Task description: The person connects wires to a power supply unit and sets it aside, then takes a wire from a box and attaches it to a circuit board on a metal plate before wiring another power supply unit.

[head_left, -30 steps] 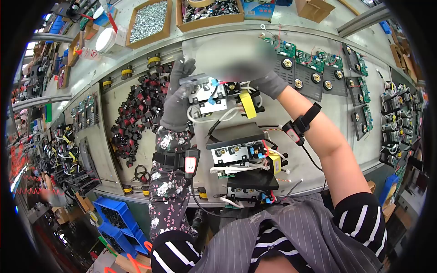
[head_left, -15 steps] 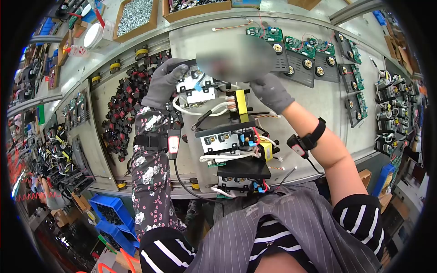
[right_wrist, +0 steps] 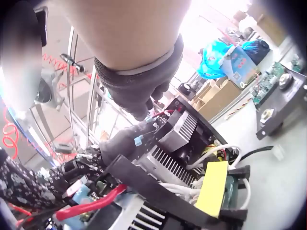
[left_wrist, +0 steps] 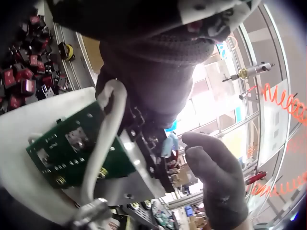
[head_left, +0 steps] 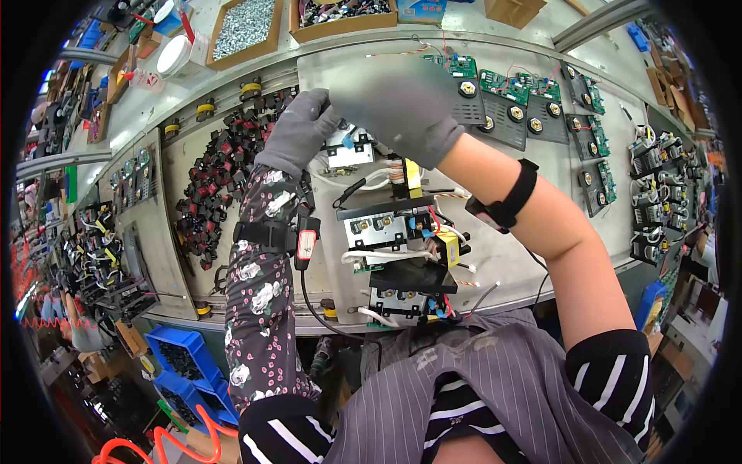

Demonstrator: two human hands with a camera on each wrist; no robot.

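Note:
In the head view my gloved left hand [head_left: 303,130] grips the left end of the farthest electronic unit [head_left: 345,155], which has a silvery metal plate, white cables and a yellow-wrapped coil [head_left: 413,179]. My gloved right hand [head_left: 423,131] reaches over that unit from the right, its fingers lost in a blurred patch. From the left wrist, the right hand [left_wrist: 218,177] shows curled fingers beside a blue connector [left_wrist: 170,144]. The right wrist view has its fingertips close by a red wire [right_wrist: 163,113], above the finned heat sink [right_wrist: 180,132]. I cannot tell whether they pinch anything.
Two similar units [head_left: 375,232] stand nearer my body. Left of them lies a heap of black and red switches [head_left: 216,178]. Black panels with green circuit boards [head_left: 504,87] lie at the right. A box of small metal parts [head_left: 246,29] stands at the back.
My left hand's raised fingers have come down onto the unit's left end. The right hand drew back to the right, then moved left again over the unit. The head view has shifted slightly.

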